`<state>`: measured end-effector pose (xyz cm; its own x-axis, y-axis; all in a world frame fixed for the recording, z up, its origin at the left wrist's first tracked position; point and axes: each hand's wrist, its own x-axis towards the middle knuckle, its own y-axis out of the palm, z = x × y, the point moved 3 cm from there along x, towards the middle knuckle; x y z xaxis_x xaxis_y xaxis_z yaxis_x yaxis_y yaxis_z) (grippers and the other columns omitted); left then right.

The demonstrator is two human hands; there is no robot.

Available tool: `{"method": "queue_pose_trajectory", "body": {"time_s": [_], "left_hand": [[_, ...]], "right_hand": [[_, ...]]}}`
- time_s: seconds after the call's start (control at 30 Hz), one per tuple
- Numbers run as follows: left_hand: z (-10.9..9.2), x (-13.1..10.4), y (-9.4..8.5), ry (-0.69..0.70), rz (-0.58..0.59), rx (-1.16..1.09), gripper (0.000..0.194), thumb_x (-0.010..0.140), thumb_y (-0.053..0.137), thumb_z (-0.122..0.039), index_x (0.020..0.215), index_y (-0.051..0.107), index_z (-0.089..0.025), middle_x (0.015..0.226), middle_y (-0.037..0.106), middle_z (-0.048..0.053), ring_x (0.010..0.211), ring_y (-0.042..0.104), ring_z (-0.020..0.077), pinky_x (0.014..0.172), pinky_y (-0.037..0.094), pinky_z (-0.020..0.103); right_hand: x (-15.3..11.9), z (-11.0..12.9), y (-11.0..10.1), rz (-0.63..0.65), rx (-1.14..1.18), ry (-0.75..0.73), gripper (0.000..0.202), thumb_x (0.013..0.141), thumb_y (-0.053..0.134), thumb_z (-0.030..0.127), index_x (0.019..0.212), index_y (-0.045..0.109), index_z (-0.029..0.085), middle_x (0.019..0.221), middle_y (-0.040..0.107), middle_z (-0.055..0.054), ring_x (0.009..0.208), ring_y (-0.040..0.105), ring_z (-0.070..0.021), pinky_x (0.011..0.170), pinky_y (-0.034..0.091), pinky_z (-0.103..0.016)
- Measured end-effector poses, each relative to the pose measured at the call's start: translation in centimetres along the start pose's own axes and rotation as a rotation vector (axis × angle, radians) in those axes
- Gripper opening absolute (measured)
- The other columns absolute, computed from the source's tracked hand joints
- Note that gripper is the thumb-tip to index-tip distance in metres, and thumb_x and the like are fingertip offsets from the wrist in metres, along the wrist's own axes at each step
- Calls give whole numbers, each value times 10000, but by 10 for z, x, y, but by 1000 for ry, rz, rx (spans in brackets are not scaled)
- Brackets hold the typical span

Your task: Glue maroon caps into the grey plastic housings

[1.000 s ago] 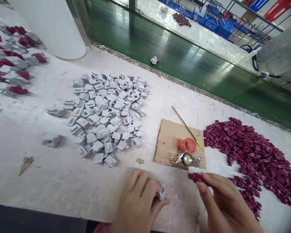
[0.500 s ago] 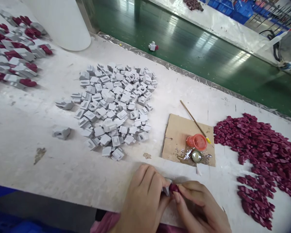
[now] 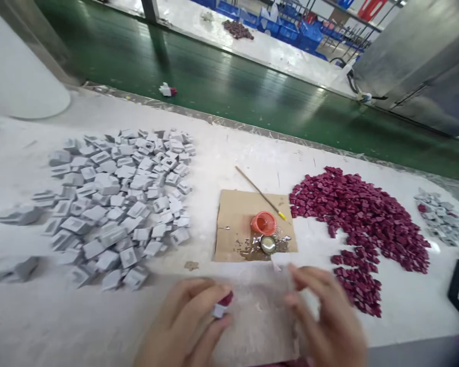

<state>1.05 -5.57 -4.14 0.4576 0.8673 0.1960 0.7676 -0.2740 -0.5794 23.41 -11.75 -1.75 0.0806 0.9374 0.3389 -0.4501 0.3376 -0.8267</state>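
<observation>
Down at the near edge of the head view, the left hand [image 3: 185,326] pinches a small grey plastic piece with a dark red insert [image 3: 221,306] between thumb and fingertips, holding it just above the white worktable [image 3: 229,153]. To its right, the right hand [image 3: 325,316] is blurred, its fingers spread loosely and holding nothing that can be made out; it hovers well apart from the left hand, close to the nearer edge of the heap of small dark red plastic pieces [image 3: 361,219]. Between the two hands and farther from the person lies a square of brown cardboard [image 3: 233,219], on which stand an orange plastic cap [image 3: 263,223] and a small round metal cap [image 3: 268,244] amid shiny wet smears. A thin wooden stick with a yellow tip [image 3: 260,192] lies slanted across the cardboard's far corner. To the left spreads a broad pile of small grey plastic housings [image 3: 118,199]. At the far right sits a smaller cluster of grey pieces [image 3: 441,216]. Beyond the table runs a green conveyor belt [image 3: 252,97], with one small white and red part [image 3: 167,90] lying on it
</observation>
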Motion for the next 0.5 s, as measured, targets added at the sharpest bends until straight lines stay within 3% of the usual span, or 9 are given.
{"method": "queue_pose_trajectory", "body": {"time_s": [0.07,0.13,0.23,0.3,0.4,0.5], "left_hand": [[-2,15,-25,1,4,29,210,938,513,-303,1139,572,-323,1048,662,-14,945,655,163,753,537,200],[-8,44,-48,-4,10,97,233,914,546,-364,1142,585,-332,1036,669,-23,921,653,165,634,525,178],[-21,118,-62,31,2,147,228,884,592,-395,1082,646,-297,959,693,-16,818,643,158,549,475,180],[-25,179,-52,47,5,93,212,881,612,-332,1075,658,-259,970,698,-4,835,642,154,663,500,213],[-19,270,-16,-13,37,76,246,884,619,-190,1130,618,-184,998,683,23,877,646,151,803,518,280],[-11,335,22,-36,48,171,231,914,611,-216,1134,609,-145,1080,660,66,936,651,192,819,547,373]], "right_hand": [[-6,-32,-29,-121,-217,157,203,909,593,365,1072,656,262,963,638,-36,813,634,-144,668,522,-229],[-11,-63,-51,-168,-359,282,345,880,573,533,1063,667,255,969,655,-40,759,631,-169,650,508,-284],[-15,-95,-56,-53,-416,321,508,859,470,687,1013,670,246,920,701,-35,756,663,-207,622,517,-324],[-18,-107,-50,0,-380,249,512,882,435,676,984,674,236,939,713,-46,809,680,-223,671,543,-345],[-23,-121,-41,-5,-356,46,421,947,412,542,1003,692,233,993,715,-66,897,679,-231,801,550,-376],[-31,-138,-31,14,-284,-63,330,939,464,457,1047,700,254,1022,722,-65,914,686,-231,783,560,-353]]}}
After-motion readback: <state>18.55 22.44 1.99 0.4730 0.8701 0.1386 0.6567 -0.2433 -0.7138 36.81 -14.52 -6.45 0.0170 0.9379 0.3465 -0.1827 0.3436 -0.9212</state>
